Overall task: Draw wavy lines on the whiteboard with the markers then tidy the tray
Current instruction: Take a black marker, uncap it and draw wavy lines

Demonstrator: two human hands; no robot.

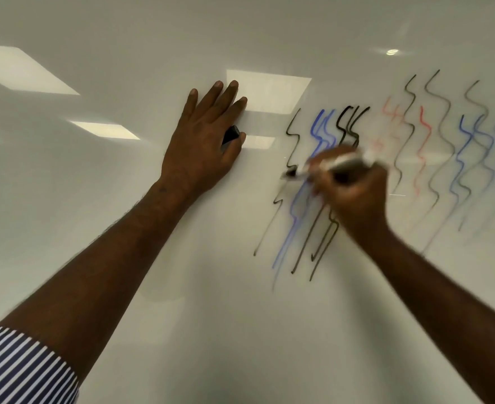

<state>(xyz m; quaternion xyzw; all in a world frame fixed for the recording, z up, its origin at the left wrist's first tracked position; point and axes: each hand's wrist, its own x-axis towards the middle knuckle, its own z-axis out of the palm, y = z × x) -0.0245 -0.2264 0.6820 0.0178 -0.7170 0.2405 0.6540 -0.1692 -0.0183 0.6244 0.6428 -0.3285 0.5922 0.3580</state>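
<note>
Step in hand: drawing, not yet tidying. Black wavy line (pixel 291 158) under way at far left of the set on the whiteboard (pixel 94 68). Tray not in view.

Right hand (pixel 354 193): wrapped round a marker (pixel 336 164), grip closed on the pale barrel, dark tip pointing left and touching the board at the end of the black stroke. Hand and marker motion-blurred, so exact finger placement not readable. Forearm up from lower right, wrist bent toward the board.

Left hand (pixel 202 141): laid flat against the board well left of the lines, fingers straight and spread upward. Small black cap (pixel 230 135) pinned between thumb and palm edge, presumably belonging to the marker in use. Forearm up from lower left, striped sleeve (pixel 16 368) rolled near the elbow.

Board so far: blue lines (pixel 322 132) and heavier black lines (pixel 348 123) just right of the current stroke, partly hidden behind the right hand; faint red line (pixel 424 141), further black (pixel 441 112) and blue (pixel 470 141) waves toward the right edge. Lower tails smeared long by blur. Ceiling lights reflected as bright patches on the gloss.

Next move, as judged: carry the stroke downward in even curves, tip kept on the surface, clear of the blue neighbour; then bring cap to marker before any return to the tray. Risk: smearing wet ink with the heel of the right hand.
</note>
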